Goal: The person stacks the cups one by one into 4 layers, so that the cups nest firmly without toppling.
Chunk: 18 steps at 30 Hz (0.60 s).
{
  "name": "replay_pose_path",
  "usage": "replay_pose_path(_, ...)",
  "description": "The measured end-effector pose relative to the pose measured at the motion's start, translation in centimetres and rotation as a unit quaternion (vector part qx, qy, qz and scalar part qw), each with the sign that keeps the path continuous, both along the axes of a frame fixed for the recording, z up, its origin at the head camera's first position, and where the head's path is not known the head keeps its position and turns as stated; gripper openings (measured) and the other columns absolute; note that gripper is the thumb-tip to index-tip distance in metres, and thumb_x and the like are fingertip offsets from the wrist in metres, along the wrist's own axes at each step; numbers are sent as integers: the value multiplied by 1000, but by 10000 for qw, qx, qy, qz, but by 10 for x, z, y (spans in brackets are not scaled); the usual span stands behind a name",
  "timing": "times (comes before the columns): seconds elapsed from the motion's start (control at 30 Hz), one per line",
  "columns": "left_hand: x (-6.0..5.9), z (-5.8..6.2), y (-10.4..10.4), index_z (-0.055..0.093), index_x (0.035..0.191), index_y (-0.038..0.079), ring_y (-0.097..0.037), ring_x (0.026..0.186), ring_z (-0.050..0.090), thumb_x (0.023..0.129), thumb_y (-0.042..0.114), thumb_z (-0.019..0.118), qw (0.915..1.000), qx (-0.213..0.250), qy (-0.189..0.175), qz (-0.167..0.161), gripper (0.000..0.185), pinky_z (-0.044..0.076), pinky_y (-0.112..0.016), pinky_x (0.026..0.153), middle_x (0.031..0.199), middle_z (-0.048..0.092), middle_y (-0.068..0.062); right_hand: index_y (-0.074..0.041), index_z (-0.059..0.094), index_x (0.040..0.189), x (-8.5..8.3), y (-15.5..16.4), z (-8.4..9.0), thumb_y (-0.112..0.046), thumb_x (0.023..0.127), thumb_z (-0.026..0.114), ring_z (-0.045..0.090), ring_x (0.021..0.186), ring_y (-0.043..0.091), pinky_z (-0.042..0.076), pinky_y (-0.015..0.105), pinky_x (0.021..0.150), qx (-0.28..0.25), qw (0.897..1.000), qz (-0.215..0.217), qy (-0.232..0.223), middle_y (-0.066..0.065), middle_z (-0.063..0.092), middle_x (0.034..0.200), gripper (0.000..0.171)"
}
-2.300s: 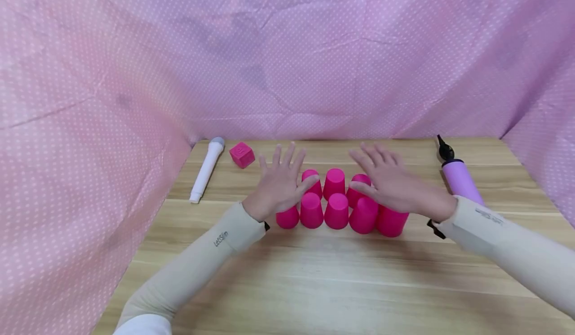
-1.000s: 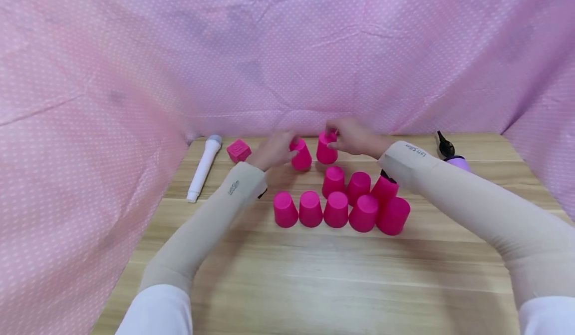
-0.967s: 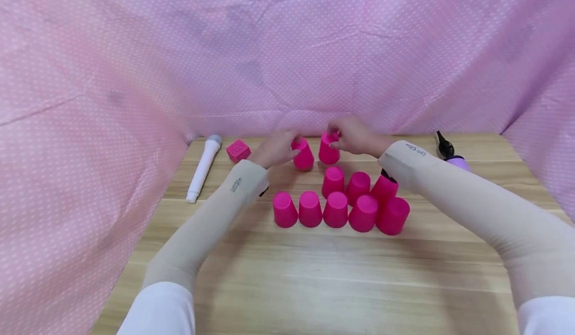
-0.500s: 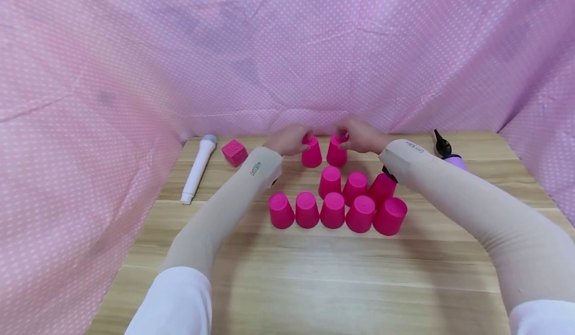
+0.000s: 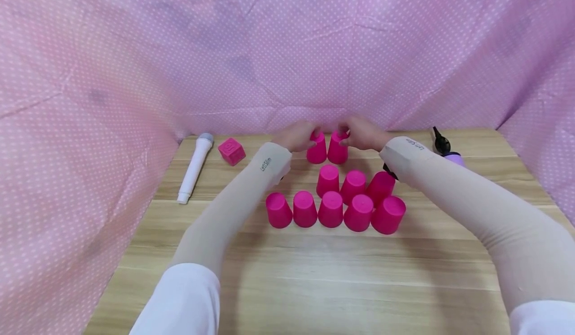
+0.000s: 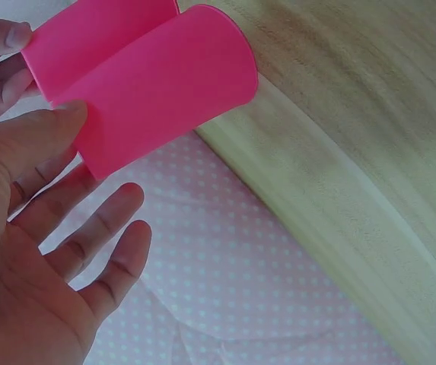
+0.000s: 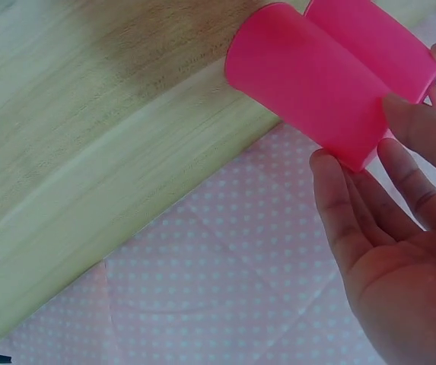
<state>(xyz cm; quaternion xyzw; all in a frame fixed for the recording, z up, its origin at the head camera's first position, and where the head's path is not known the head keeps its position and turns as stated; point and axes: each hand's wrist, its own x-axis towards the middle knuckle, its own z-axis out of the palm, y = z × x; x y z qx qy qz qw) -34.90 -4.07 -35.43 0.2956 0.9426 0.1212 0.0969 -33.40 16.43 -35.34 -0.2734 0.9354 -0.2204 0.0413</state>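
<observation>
Near the back edge of the table, two upside-down pink cups stand side by side. My left hand (image 5: pixel 298 136) pinches the left cup (image 5: pixel 317 150) near its closed top, thumb on the near side. The right cup (image 5: pixel 338 151) is pinched the same way by my right hand (image 5: pixel 363 133). In the left wrist view, the left-hand cup (image 6: pixel 168 87) lies right along the other one, and the last fingers of that hand are spread off it. The right wrist view has the right-hand cup (image 7: pixel 309 84) between thumb and fingertips, its rim toward the wooden surface.
Nearer to me, several upside-down pink cups (image 5: pixel 331 210) stand in two rows. A white toy microphone (image 5: pixel 195 169) and a pink cube (image 5: pixel 231 151) lie at the left. At the right is a purple pump (image 5: pixel 454 159) with a black nozzle. A pink dotted curtain (image 5: pixel 287 50) hangs behind the table.
Both hands, first spread over the cup rows, have gone to the back with one cup each. The left cup has since moved right and straightened from a tilt, up to the right cup.
</observation>
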Motion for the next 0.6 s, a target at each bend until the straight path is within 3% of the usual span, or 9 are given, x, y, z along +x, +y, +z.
replay_pose_path(0.23,3,8,-2,58,111,11,-16,92,52,90,17,66,9998,-144,79,-78,23,44,-28,80,100,58,-3,4,63,94,6,4,7,-1,78,72,60,95,37,47,46,84,-95,9998,-3,-156,18,64,96,19)
replay_pose_path(0.37,13,19,-4,58,119,10,-18,101,53,90,21,66,9997,-76,135,-209,32,44,-31,87,111,59,-5,4,62,98,21,14,19,-3,80,70,59,98,38,46,47,86,-310,9995,85,-4,19,63,100,22)
replay_pose_path(0.6,54,31,-9,63,115,15,-12,91,55,83,25,74,9899,-112,556,-1302,35,46,-21,79,103,60,3,-2,66,97,60,35,29,-6,76,78,62,94,30,50,45,78,-272,9968,537,528,9,63,97,25)
